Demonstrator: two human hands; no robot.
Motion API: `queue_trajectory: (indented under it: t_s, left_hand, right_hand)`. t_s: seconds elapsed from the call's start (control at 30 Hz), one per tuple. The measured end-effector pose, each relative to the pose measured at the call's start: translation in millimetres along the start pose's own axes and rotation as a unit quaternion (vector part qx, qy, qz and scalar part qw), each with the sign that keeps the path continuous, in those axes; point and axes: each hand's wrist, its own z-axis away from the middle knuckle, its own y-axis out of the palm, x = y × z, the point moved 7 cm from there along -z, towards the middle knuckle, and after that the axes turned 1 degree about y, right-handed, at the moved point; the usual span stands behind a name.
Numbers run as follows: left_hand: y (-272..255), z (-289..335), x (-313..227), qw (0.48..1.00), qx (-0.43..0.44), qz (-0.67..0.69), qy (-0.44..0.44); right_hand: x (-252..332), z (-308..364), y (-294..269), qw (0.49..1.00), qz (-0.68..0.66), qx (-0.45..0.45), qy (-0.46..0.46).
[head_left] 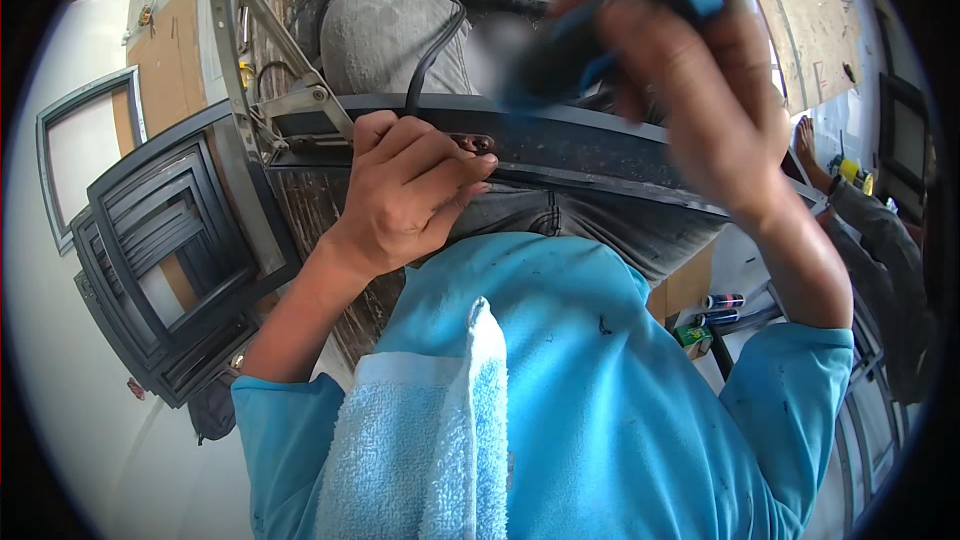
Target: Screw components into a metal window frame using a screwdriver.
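A dark metal window frame [610,145] lies across my lap, its near bar running left to right. Against that bar my left hand [405,185] is closed, its fingertips at a small reddish-brown fitting [474,143] in the bar's face. What the fingers grip is hidden. A thin black cord [432,60] runs up from behind the knuckles over my grey-trousered knee. My right hand [690,80], raised above the bar, is wrapped round a black and blue screwdriver [590,45]. The handle's butt end points down toward the fitting, and the shaft points away to the upper right. Motion blurs the tool.
A metal stay arm [285,45] joins the frame's left end. Several dark frames [170,240] lean together at the left. On the right lie small cans [722,308], and another person's leg [875,240] shows. A light blue towel [420,440] hangs down my front.
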Motion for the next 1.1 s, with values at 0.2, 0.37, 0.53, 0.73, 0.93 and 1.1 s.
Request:
queue_trajectory:
  t_s: [0.2, 0.37, 0.53, 0.73, 0.93, 1.1]
  left_hand:
    - [-0.8, 0.1, 0.1, 1.000, -0.010, -0.001, -0.013]
    - [4.6, -1.0, 2.4, 1.000, -0.008, -0.005, 0.008]
    - [3.2, 0.7, 1.4, 1.000, -0.024, -0.013, 0.003]
    - [2.7, 8.9, 2.2, 0.999, -0.032, -0.036, 0.012]
    - [4.1, 4.4, 1.8, 0.997, -0.063, -0.041, 0.012]
    - [6.4, 2.2, 3.3, 0.998, -0.046, -0.033, 0.002]
  right_hand:
    - [9.1, -5.4, -1.7, 0.996, 0.078, 0.007, -0.045]
    - [-22.0, 9.7, 39.8, 0.966, 0.200, 0.151, -0.062]
    - [-2.8, 4.0, 17.6, 0.984, 0.129, 0.025, -0.120]
    - [0.8, -4.8, 4.6, 0.996, 0.071, -0.019, -0.043]
    - [1.8, -0.7, 23.9, 0.985, 0.118, 0.023, -0.127]
    - [-25.5, 4.6, 25.6, 0.978, 0.196, 0.059, -0.040]
